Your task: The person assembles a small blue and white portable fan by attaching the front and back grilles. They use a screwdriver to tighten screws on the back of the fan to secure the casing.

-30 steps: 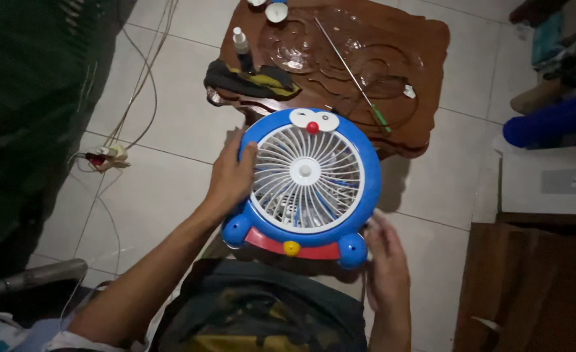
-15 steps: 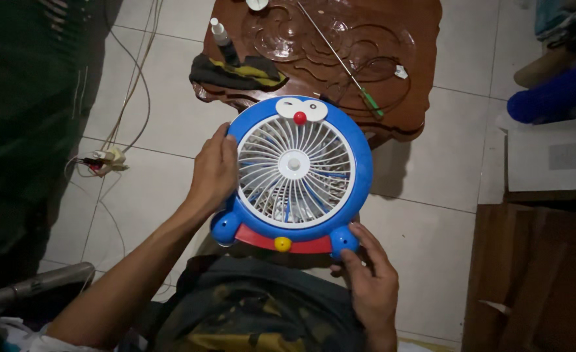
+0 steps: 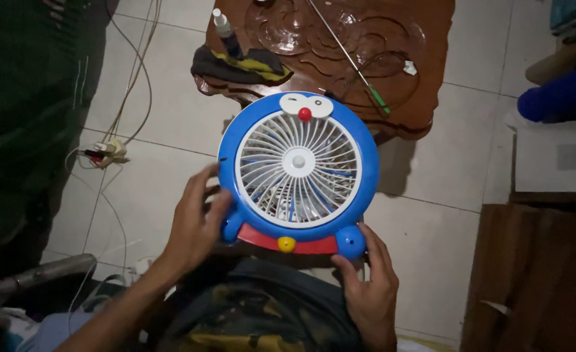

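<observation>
Head view: a blue cartoon-faced fan [image 3: 298, 171] stands upright over the person's lap, near the front edge of the wooden tabletop [image 3: 425, 72]. Left hand [image 3: 195, 225] cups its lower-left foot; right hand [image 3: 368, 287] grips the lower-right foot. The grille is fitted; a screwdriver [image 3: 353, 62], bottle [image 3: 225, 29] and cloth [image 3: 239, 65] lie on the tabletop. No containers with visible contents.

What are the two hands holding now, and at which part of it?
Both hold the blue fan at its bottom: the left hand at the lower-left foot, the right hand under the lower-right foot.
</observation>
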